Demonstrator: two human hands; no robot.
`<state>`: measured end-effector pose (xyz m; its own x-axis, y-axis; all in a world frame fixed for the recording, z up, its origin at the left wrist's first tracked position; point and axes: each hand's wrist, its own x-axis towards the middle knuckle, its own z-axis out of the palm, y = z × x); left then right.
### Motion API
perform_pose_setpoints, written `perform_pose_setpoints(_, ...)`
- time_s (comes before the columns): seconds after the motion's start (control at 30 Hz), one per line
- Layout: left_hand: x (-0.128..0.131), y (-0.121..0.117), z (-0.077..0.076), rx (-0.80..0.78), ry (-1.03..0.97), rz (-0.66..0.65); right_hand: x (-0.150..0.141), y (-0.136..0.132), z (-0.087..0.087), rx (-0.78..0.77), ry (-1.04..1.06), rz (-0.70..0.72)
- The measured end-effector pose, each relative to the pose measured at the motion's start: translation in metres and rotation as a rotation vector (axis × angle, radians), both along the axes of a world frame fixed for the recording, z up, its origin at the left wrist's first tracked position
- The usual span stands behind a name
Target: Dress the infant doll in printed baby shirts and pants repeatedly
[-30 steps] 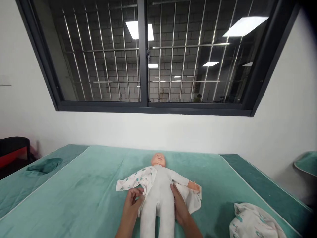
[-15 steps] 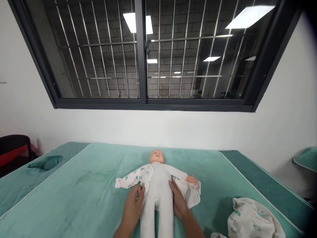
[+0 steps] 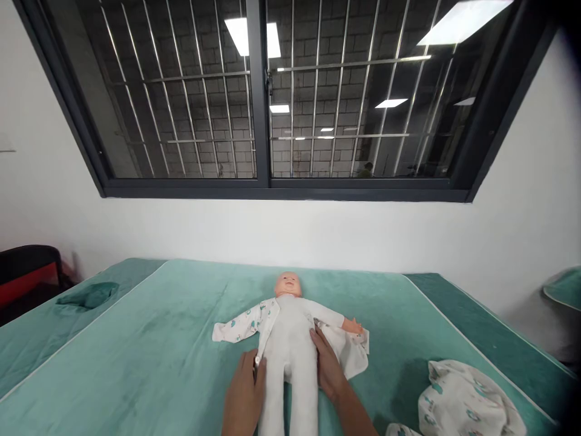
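A baby doll [image 3: 288, 339] with a white cloth body lies face up, its head toward the wall. A patterned baby jacket [image 3: 240, 324] covers its arm on the left of the view. The jacket's other half lies spread under the doll's bare cloth arm on the right. My left hand [image 3: 245, 390] is closed at the doll's hip, thumb and fingers pinching the jacket's front edge. Against the doll's other side rests my right hand [image 3: 329, 366], gripping its waist, with some fingers hidden.
Green plush covers [image 3: 158, 339] spread beneath the doll. Crumpled patterned cloth [image 3: 469, 399] lies at the lower right. Behind is a white wall [image 3: 290, 233] under a dark-framed window [image 3: 290, 189]. A black and red object [image 3: 29, 272] stands at the left edge.
My left hand has moved down slightly along the doll's side, and its fingers now pinch the jacket's edge. My right hand stays at the doll's waist.
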<state>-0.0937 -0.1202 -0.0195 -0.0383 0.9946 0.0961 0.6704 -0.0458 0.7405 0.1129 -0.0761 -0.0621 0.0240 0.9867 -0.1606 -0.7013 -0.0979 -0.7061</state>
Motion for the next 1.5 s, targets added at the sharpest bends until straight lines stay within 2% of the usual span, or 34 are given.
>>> perform_pose_setpoints(0.1,-0.005,0.0,0.006,-0.004,0.064,-0.012,0.001,0.0,0.001,-0.007,-0.001,0.003)
perform_pose_setpoints(0.2,-0.002,0.003,0.026,0.025,0.035,-0.017,0.001,0.0,0.001,0.0,0.009,0.011)
perform_pose_setpoints(0.27,0.007,0.002,0.042,0.039,-0.018,-0.064,0.0,0.0,0.001,0.005,0.014,0.01)
perform_pose_setpoints(0.37,0.025,-0.005,0.059,-0.001,-0.041,-0.203,0.0,0.0,0.001,0.003,0.011,0.0)
perform_pose_setpoints(0.5,0.039,-0.008,0.066,-0.072,0.003,-0.465,0.0,0.0,0.001,0.025,-0.003,0.0)
perform_pose_setpoints(0.53,0.04,-0.004,0.065,-0.071,-0.008,-0.501,0.0,0.0,0.0,0.035,0.0,-0.007)
perform_pose_setpoints(0.6,0.04,0.013,0.063,0.012,-0.035,-0.477,0.0,0.0,-0.002,0.047,0.027,-0.039)
perform_pose_setpoints(0.73,0.04,0.062,0.046,0.376,0.047,-0.23,0.001,0.001,-0.002,0.083,0.165,-0.097)
perform_pose_setpoints(0.8,0.046,0.083,0.035,0.426,0.079,-0.192,0.002,0.001,0.0,0.104,0.224,-0.092)
perform_pose_setpoints(0.87,0.058,0.096,0.029,0.419,0.096,-0.23,0.002,0.003,0.002,0.122,0.249,-0.089)
perform_pose_setpoints(0.93,0.072,0.102,0.032,0.403,0.152,-0.295,0.001,0.004,0.004,0.138,0.246,-0.094)
perform_pose_setpoints(1.1,0.11,0.117,0.06,0.367,0.334,-0.493,-0.005,0.003,0.007,0.206,0.249,-0.06)
perform_pose_setpoints(1.2,0.134,0.131,0.068,0.336,0.466,-0.625,-0.005,0.001,0.01,0.261,0.258,0.014)
perform_pose_setpoints(1.27,0.149,0.139,0.067,0.315,0.553,-0.682,-0.001,0.002,0.012,0.304,0.133,0.03)
perform_pose_setpoints(1.33,0.161,0.144,0.064,0.303,0.622,-0.719,0.009,0.004,0.012,0.308,-0.244,-0.021)
perform_pose_setpoints(1.43,0.167,0.149,0.064,0.313,0.69,-0.719,0.041,0.009,0.008,0.212,-0.852,-0.175)
perform_pose_setpoints(1.5,0.164,0.151,0.067,0.329,0.72,-0.701,0.067,0.011,0.004,0.127,-1.019,-0.274)
